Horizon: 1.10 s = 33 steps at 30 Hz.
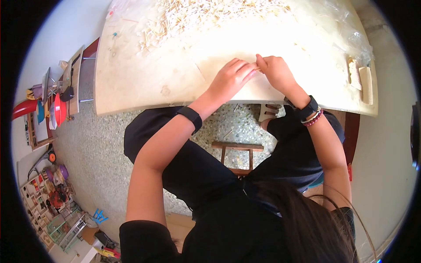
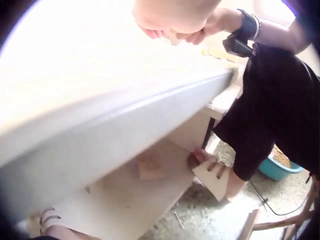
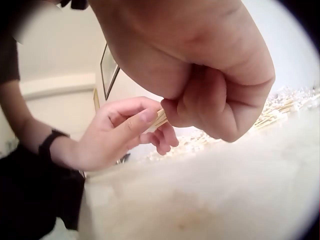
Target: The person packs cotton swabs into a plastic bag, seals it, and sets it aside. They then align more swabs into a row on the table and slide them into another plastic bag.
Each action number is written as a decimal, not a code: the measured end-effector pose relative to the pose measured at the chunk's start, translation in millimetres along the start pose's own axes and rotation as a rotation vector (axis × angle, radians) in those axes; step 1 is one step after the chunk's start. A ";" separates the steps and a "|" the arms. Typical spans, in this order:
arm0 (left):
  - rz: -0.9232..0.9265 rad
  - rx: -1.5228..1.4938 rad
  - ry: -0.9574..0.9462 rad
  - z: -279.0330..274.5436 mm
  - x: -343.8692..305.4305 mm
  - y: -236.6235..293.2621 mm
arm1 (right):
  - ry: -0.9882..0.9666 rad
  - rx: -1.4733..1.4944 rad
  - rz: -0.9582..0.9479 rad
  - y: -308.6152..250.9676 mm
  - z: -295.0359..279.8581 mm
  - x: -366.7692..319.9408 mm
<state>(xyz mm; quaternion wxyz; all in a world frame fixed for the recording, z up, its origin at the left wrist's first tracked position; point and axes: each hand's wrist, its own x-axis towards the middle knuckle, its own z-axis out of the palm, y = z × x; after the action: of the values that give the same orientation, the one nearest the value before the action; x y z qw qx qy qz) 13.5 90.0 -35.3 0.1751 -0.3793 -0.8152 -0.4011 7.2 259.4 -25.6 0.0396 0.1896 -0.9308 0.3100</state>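
Both hands meet above the table's near edge. The left hand pinches a few thin wooden sticks between thumb and fingers, as the right wrist view shows. Against it, the right hand has its fingers curled round the other end of those sticks, whose tips its fist hides. A large loose pile of white-tipped sticks spreads over the far part of the table. In the left wrist view the left hand covers most of the sticks.
Clear plastic wrap and pale blocks lie at the table's right end. Under the table are a wooden stool and sandalled feet. A teal basin stands on the speckled floor. Shelves and clutter fill the left side.
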 end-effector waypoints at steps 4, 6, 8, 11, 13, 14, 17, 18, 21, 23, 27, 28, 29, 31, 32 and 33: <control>0.069 0.124 -0.026 -29.0 21.0 1.1 | -0.265 0.416 0.476 -13.1 -33.4 13.5; 0.153 0.175 -0.064 -41.3 29.2 3.5 | -0.513 0.727 0.600 -18.9 -43.5 16.3; 0.168 0.144 -0.047 -44.5 32.6 8.8 | -0.480 0.761 0.572 -31.5 -47.8 16.1; -0.020 -0.028 0.158 -43.0 35.5 23.4 | -0.328 0.686 0.441 -50.0 -55.1 15.8; -0.170 -0.083 0.172 -44.1 34.2 36.1 | -0.203 0.572 0.340 -57.0 -58.0 16.0; -0.329 -0.137 0.185 -44.2 34.7 40.8 | -0.139 0.539 0.289 -59.1 -58.6 16.1; -0.465 -0.302 0.281 -38.4 36.3 40.1 | -0.032 0.466 0.248 -70.3 -61.0 18.2; -0.552 -0.393 0.314 -37.9 37.1 39.5 | 0.002 0.433 0.262 -73.7 -62.3 19.0; -0.587 -0.408 0.296 -40.9 40.3 42.3 | 0.044 0.427 0.263 -74.3 -60.9 20.5; -0.548 -0.409 0.304 -42.3 44.6 45.1 | 0.046 0.432 0.246 -74.7 -65.4 22.2; -0.552 -0.249 0.152 -47.7 48.8 42.3 | 0.034 0.354 0.206 -62.4 -65.8 25.5; -0.396 -0.183 0.229 -42.0 45.9 37.3 | 0.049 0.369 0.196 -58.8 -64.1 25.7; -0.424 -0.165 0.136 -49.9 44.9 42.2 | 0.061 0.367 0.188 -54.4 -59.8 28.1; -0.502 -0.184 0.032 -67.4 33.0 59.5 | 0.017 0.366 0.186 -45.6 -55.5 30.3; -0.483 -0.292 0.017 -75.2 22.7 65.6 | 0.013 0.301 0.166 -48.8 -57.7 27.9; -0.520 -0.192 -0.064 -77.8 5.5 58.2 | 0.059 0.152 0.080 -36.6 -49.7 30.0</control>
<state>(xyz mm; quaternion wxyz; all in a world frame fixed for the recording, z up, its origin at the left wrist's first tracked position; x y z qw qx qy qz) 52.7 54.2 46.3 0.0036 -0.1845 -0.8486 -0.4957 -8.9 252.0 40.7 0.0404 0.1456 -0.9099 0.3864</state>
